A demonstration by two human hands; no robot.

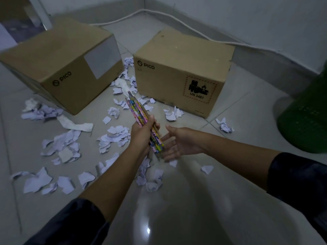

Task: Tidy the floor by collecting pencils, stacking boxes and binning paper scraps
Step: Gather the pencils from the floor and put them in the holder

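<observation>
1. My left hand [141,131] grips the pencils [141,115], a fanned bundle held above the floor [230,121], between the two boxes [178,71]
2. My right hand [178,144] lies open, fingers just beside the bundle's lower ends
3. Risk, as I judge it: the loose fan could slip, scattering pencils among the paper scraps [115,137]
</observation>
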